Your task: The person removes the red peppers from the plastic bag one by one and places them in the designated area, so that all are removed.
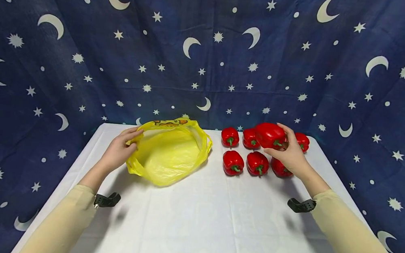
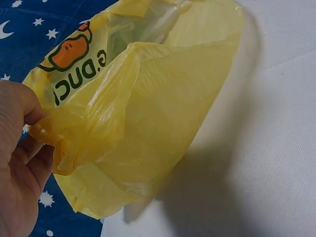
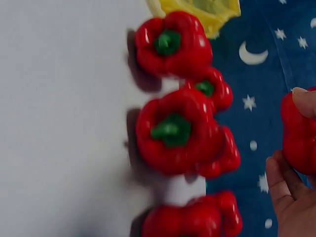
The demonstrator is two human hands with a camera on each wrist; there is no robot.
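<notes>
On the left, my left hand (image 1: 119,149) pinches the rim of a yellow plastic bag (image 1: 170,160), whose mouth gapes toward me. The left wrist view shows the bunched film of the bag (image 2: 163,113) between thumb and fingers (image 2: 37,158), beside a printed duck. My right hand (image 1: 291,151) grips a red bell pepper (image 1: 269,135), raised above the others with its green stem pointing down and right. In the right wrist view this held pepper (image 3: 298,133) is cut off by the frame's edge.
Several more red bell peppers (image 1: 233,163) stand in two rows on the white tablecloth (image 1: 193,223), right of the bag. Part of the right-hand peppers is hidden by my hand. A dark blue curtain (image 1: 208,62) with moons and stars hangs behind and beside the table.
</notes>
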